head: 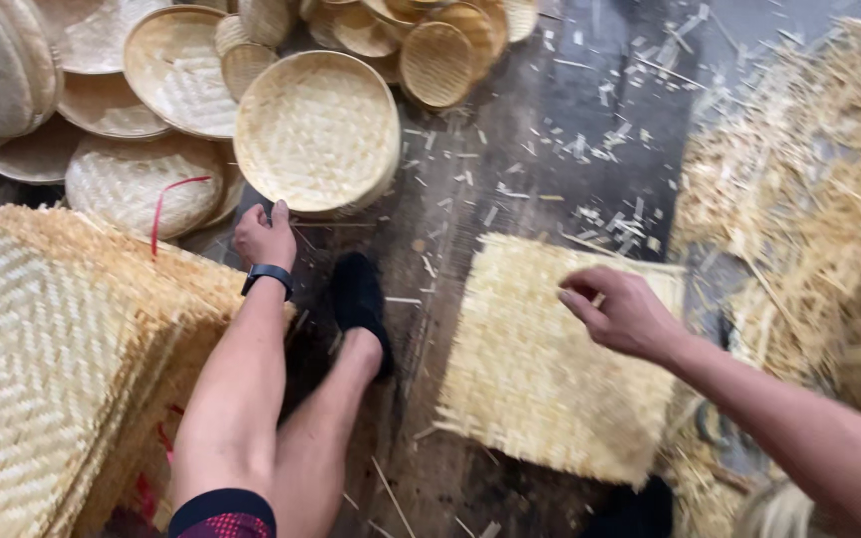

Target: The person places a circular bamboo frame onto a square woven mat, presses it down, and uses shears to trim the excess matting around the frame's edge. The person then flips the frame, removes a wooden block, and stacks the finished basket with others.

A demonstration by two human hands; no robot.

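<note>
1. Left hand point(263, 237) is at the lower rim of a round woven tray point(317, 131), fingers curled; whether they grip it, cannot tell.
2. Right hand point(622, 313) pinches the top edge of a square woven bamboo mat point(540, 369) (floor, between the mat stack point(47, 349) and the offcut heap point(799, 189)).
3. Step, by my read: pairing mat with tray. Next move calls for a firm grip on that rim.

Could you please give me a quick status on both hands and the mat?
Left hand on round basket rim. Right hand pinching square woven mat edge. Foot and offcuts alongside.
</note>
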